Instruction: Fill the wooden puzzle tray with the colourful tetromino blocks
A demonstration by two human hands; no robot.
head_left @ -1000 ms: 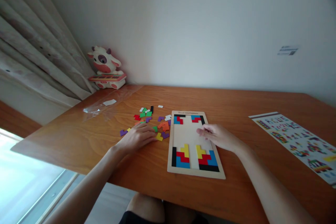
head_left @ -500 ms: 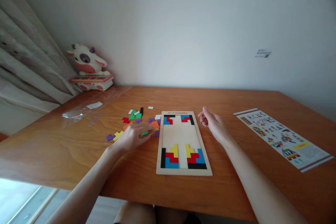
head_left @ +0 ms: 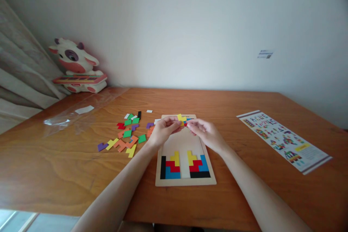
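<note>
A yellow block piece [head_left: 181, 118] is pinched between the fingers of my left hand [head_left: 166, 130], above the upper part of a wooden puzzle board [head_left: 186, 182]. Close to its right side is my right hand [head_left: 204, 132], its fingers bent and thumb near the fingertips; whether it touches the piece I cannot tell. At the board's lower left lie yellow, red, blue and black pieces, with a similar group at the lower right. Both hands partly hide the pieces along the board's top.
Loose coloured pieces [head_left: 127, 133] lie left of the board. Farther left are a clear plastic bag [head_left: 62, 119] and a toy cow with a keyboard [head_left: 78, 66]. A printed sheet [head_left: 282, 141] lies on the right of the wooden table [head_left: 67, 166].
My left hand has moved right from the loose pieces to above the board, now with a yellow piece. My right hand has moved left to meet it. The view has shifted slightly.
</note>
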